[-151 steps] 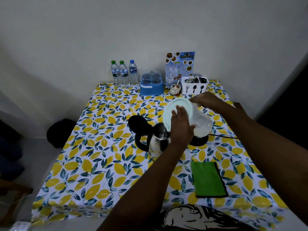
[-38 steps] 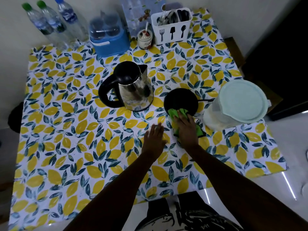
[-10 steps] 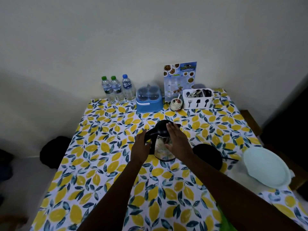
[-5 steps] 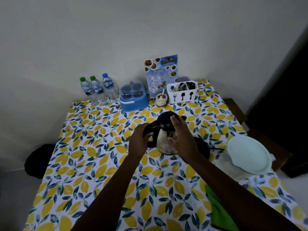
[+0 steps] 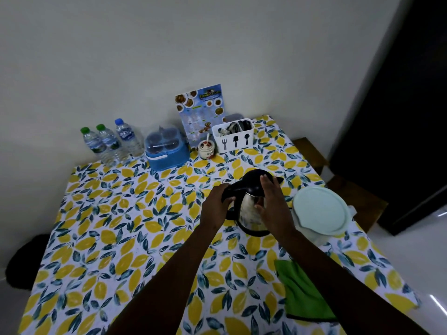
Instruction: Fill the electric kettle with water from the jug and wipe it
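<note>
The steel electric kettle (image 5: pixel 249 209) with a black lid stands upright at the table's middle right, its bottom over the black base (image 5: pixel 252 232). My left hand (image 5: pixel 215 206) is wrapped around its black handle. My right hand (image 5: pixel 272 201) lies flat against the kettle's right side, fingertips on the lid. The translucent jug (image 5: pixel 321 211) with a pale green lid stands just right of the kettle. A green cloth (image 5: pixel 302 291) lies near the front right edge, partly under my right forearm.
Along the wall stand three water bottles (image 5: pixel 108 143), a blue container (image 5: pixel 167 151), a small jar (image 5: pixel 206 148), a menu card (image 5: pixel 200 110) and a white cutlery holder (image 5: pixel 233 136). The lemon-print tablecloth (image 5: pixel 108 226) covers the table. A wooden bench (image 5: pixel 348 187) is at right.
Both hands have carried the kettle rightwards, from left of the black base to over it, close beside the jug. The cloth lies released on the table.
</note>
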